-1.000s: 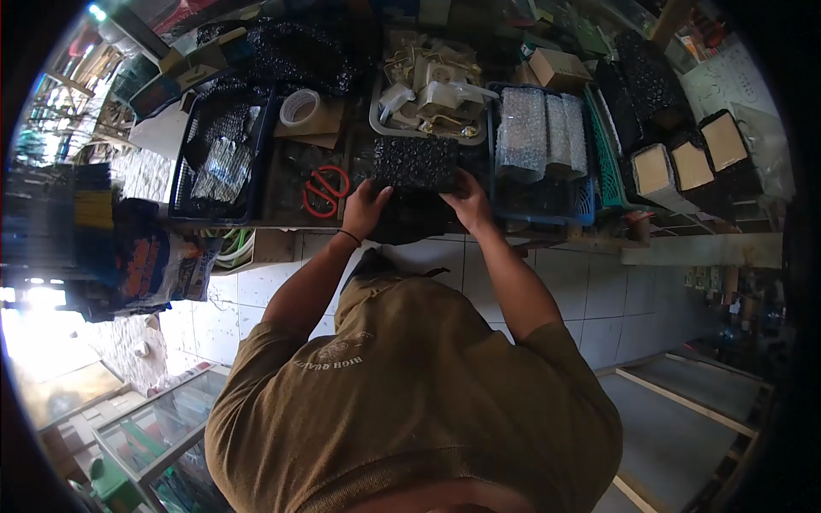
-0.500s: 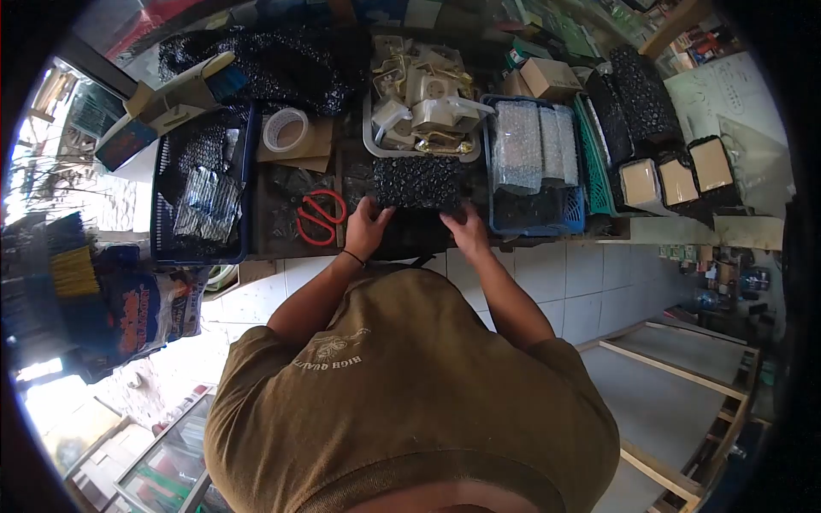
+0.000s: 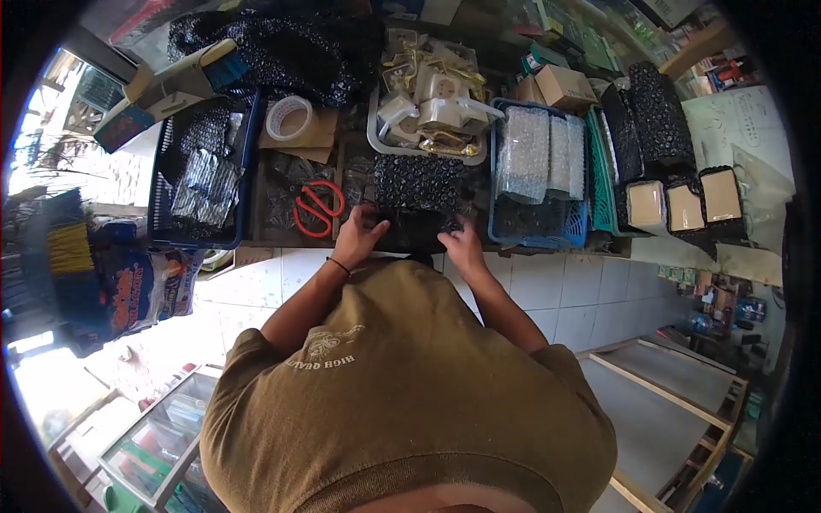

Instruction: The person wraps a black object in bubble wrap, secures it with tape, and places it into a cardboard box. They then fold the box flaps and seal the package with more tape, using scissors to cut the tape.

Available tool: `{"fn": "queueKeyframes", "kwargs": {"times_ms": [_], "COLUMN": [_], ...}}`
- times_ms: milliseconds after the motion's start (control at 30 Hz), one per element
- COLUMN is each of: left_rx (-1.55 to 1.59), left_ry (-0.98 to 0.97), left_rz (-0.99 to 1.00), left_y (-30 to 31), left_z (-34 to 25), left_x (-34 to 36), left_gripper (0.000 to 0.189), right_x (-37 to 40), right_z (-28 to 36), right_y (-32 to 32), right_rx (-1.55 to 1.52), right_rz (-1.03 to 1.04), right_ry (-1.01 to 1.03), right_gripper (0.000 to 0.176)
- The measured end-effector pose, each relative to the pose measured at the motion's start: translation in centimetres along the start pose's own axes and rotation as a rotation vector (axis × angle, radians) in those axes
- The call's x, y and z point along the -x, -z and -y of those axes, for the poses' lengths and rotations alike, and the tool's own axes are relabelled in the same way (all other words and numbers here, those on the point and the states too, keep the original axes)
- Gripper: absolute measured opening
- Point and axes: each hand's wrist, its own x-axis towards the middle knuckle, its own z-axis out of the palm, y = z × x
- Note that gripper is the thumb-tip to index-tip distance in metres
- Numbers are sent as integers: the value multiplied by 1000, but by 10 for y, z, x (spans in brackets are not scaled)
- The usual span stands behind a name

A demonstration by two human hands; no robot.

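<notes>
A piece of black bubble wrap (image 3: 418, 182) lies at the near edge of the table, its bubbly face up. Its near part runs into dark shadow between my hands. At its near left corner, my left hand (image 3: 357, 239) is closed with thumb and fingers at the dark sheet's edge. My right hand (image 3: 463, 245) pinches the edge on the other side, with its fingertips partly lost against the black material. Whatever lies under the wrap is hidden. Red-handled scissors (image 3: 318, 209) lie left of my left hand.
Behind the wrap stands a white tray (image 3: 374, 137) of sockets and brass-coloured fittings. A blue basket (image 3: 505, 224) with bubble-wrapped packs is at right, beside black-wrapped boxes (image 3: 646, 205). At left are a roll of tape (image 3: 275, 120) and a dark blue basket (image 3: 246, 188).
Both hands have drawn slightly toward my body, away from the bubbly part of the wrap. My head view has shifted a little.
</notes>
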Motion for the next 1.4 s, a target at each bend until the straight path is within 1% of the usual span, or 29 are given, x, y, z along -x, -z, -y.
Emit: {"fn": "queueKeyframes", "kwargs": {"times_ms": [67,100,167,200,267,300,367,400,467,500,567,600,667,700,767,800,867,1000,1067,1100,1167,1200,1267,1300,1367,1400], "left_rx": [-34,-44,83,74,108,100,152,152,109,110,124,126,74,75,103,104,99,68,92,90,242,242,307,306,493,492], "left_ry": [91,97,134,132,129,126,160,159,192,191,292,288,225,225,188,188,132,147,24,25,52,52,115,117,208,208], "left_rz": [53,50,27,23,18,17,35,32,42,39,42,39,-7,-10,-52,-53,-63,-66,-148,-149,-157,-157,-163,-165,-158,-157], "left_y": [2,3,5,6,8,8,6,7,8,8,6,5,1,-1,-6,-9,-14,-17,-25,-27,-32,-34,-34,-33,-31,-31], "left_z": [0,-3,-11,-13,-17,-20,-25,-31,-42,-43,-43,-41,-36,-30,-20,-17,-10,-14,0,4,12,16,25,19,5,7], "left_x": [5,9,12,11,7,4,0,-1,0,-2,-6,-7,-9,-10,-13,-14,-14,-12,-16,-17,-21,-23,-28,-25,-21,-22], "left_gripper": [54,54,56,56,60,60,50,50,46,46,44,44,55,55,56,56,47,46,44,44,41,41,37,37,33,33], "right_x": [5,8,12,9,0,3,16,12,2,-7,-25,-24,-21,-20,-19,-21,-26,-23,-20,-20,-19,-19,-17,-16,-13,-13], "right_z": [1,2,4,1,-5,6,40,40,41,35,21,24,30,31,31,28,23,30,33,33,34,34,35,36,38,37], "right_y": [4,4,3,0,-4,0,17,18,20,18,12,14,17,16,14,12,6,8,9,9,10,10,8,7,7,6], "right_rx": [-1,-9,-173,-183,-355,-363,-284,-285,-69,-68,-83,-82,-63,-62,-159,-158,-270,-218,-196,-197,-134,-134,-156,-156,-150,-151], "right_rz": [56,64,38,40,56,55,86,88,102,103,126,125,64,66,10,10,7,-12,-45,-44,-62,-61,-86,-84,-99,-100], "right_ry": [67,65,92,95,47,48,27,30,-34,-32,18,23,106,108,195,197,235,315,372,372,406,406,386,386,345,343], "right_gripper": [75,75,78,78,82,82,86,86,80,80,73,73,65,65,56,56,46,43,41,41,39,39,37,37,37,37]}}
